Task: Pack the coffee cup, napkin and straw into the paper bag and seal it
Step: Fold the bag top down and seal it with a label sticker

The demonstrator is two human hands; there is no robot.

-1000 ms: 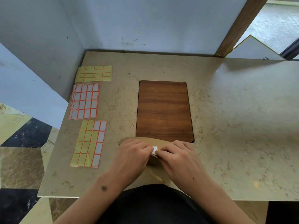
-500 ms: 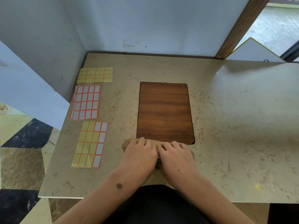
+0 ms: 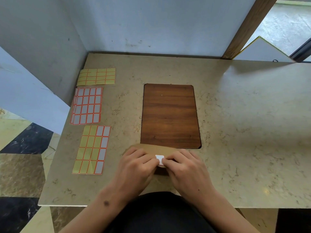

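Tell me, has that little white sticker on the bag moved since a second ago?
Cannot tell. The white sticker sits on the folded bag just below the wooden panel, as before; only the hands covered it meanwhile.

The table (image 3: 235, 132) is showing a polished, veined beige stone top with a soft sheen, and a smooth dark wood-grain panel (image 3: 170, 115) is sitting flush in it. The paper bag (image 3: 149, 148) is looking like matt brown kraft paper, carrying a smooth white paper sticker (image 3: 160, 159). The label sheets (image 3: 92, 148) are lying as slightly glossy paper.
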